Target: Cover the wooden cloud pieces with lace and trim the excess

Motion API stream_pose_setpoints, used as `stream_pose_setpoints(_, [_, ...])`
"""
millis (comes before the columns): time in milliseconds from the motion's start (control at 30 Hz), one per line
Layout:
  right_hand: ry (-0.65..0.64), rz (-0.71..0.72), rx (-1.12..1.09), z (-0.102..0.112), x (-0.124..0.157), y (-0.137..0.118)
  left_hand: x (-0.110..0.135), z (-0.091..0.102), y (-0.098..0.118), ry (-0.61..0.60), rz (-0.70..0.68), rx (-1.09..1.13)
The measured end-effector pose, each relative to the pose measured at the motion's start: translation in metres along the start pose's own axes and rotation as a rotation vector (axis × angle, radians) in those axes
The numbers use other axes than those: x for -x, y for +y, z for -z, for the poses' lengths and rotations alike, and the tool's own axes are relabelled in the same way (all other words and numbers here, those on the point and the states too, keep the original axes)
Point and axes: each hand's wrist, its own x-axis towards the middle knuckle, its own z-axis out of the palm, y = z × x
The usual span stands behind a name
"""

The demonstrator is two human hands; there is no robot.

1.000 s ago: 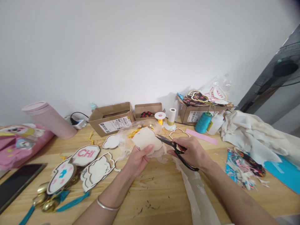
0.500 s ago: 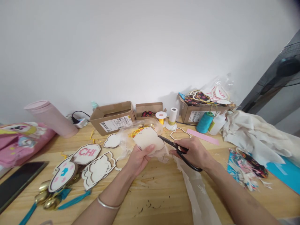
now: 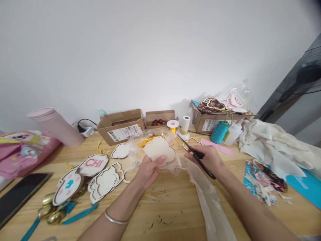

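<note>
My left hand [image 3: 150, 169] pinches a cream cloud-shaped piece [image 3: 160, 149] between thumb and fingers, above the middle of the table. Sheer white fabric [image 3: 208, 201] hangs from below this piece and trails down to the table's front edge. Just to the right, my right hand [image 3: 207, 160] is closed round the handles of black scissors [image 3: 192, 150]. Their blades point up and left, apart from the piece. Behind the piece lies a clear plastic bag [image 3: 134, 147] with red and yellow cords [image 3: 147, 140] in it.
Cloud cut-outs [image 3: 106, 182] and brass bells [image 3: 55, 216] lie at the left, near a phone [image 3: 23, 190]. Cardboard boxes [image 3: 120, 127] and thread spools [image 3: 219, 131] line the wall. Fabric scraps [image 3: 263, 182] and crumpled white cloth [image 3: 273, 140] lie at the right.
The scissors have moved away from the edge of the cloud-shaped piece, and their blades now point higher. My left hand has stayed almost in place.
</note>
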Motion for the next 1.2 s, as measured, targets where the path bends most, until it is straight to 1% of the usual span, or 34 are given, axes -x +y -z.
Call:
stream_pose_setpoints(100, [0.090, -0.122, -0.170, 0.002, -0.003, -0.006, 0.000, -0.001, 0.001, 0.002, -0.003, 0.012])
stream_pose_setpoints(167, [0.107, -0.195, -0.301, 0.001, -0.003, -0.011, -0.001, -0.001, 0.001, 0.003, -0.003, 0.014])
stream_pose_setpoints(300, [0.069, -0.323, -0.546, -0.002, -0.001, -0.016, -0.001, -0.003, 0.001, 0.026, -0.041, -0.015])
stream_pose_setpoints(433, [0.023, -0.337, -0.684, -0.008, 0.001, -0.014, 0.000, -0.005, 0.002, 0.032, -0.094, -0.070])
stream_pose_setpoints(533, [-0.023, -0.374, -0.783, -0.014, 0.003, -0.015, 0.001, -0.007, 0.002, 0.077, -0.115, -0.234])
stream_pose_setpoints(633, [-0.073, -0.399, -0.850, -0.019, 0.005, -0.018, 0.002, -0.009, 0.001, 0.148, -0.187, -0.470])
stream_pose_setpoints(700, [-0.086, -0.388, -0.866, -0.021, 0.006, -0.017, 0.002, -0.011, 0.001, 0.135, -0.252, -0.581])
stream_pose_setpoints(767, [-0.079, -0.360, -0.902, -0.022, 0.007, -0.015, 0.001, -0.012, 0.002, 0.068, -0.337, -0.688])
stream_pose_setpoints(800, [-0.083, -0.345, -0.930, -0.022, 0.008, -0.014, 0.001, -0.012, 0.004, 0.025, -0.406, -0.760])
stream_pose_setpoints(867, [-0.111, -0.332, -0.990, -0.023, 0.008, -0.013, 0.000, -0.010, 0.007, -0.043, -0.605, -0.954])
stream_pose_setpoints(900, [-0.127, -0.336, -1.014, -0.024, 0.008, -0.013, 0.000, -0.009, 0.009, -0.048, -0.717, -1.062])
stream_pose_setpoints(967, [-0.154, -0.362, -1.043, -0.026, 0.009, -0.014, 0.001, -0.006, 0.011, 0.002, -0.898, -1.257])
stream_pose_setpoints(1033, [-0.158, -0.403, -1.050, -0.028, 0.009, -0.017, 0.001, -0.004, 0.010, 0.068, -0.982, -1.365])
stream_pose_setpoints(1100, [-0.117, -0.437, -1.040, -0.030, 0.009, -0.018, 0.001, -0.005, 0.008, 0.106, -0.966, -1.331])
stream_pose_setpoints(1167, [-0.029, -0.445, -1.002, -0.031, 0.008, -0.018, 0.001, -0.007, 0.005, 0.151, -0.862, -1.118])
stream_pose_setpoints(1200, [0.017, -0.438, -0.973, -0.030, 0.008, -0.018, 0.000, -0.009, 0.004, 0.161, -0.769, -0.957])
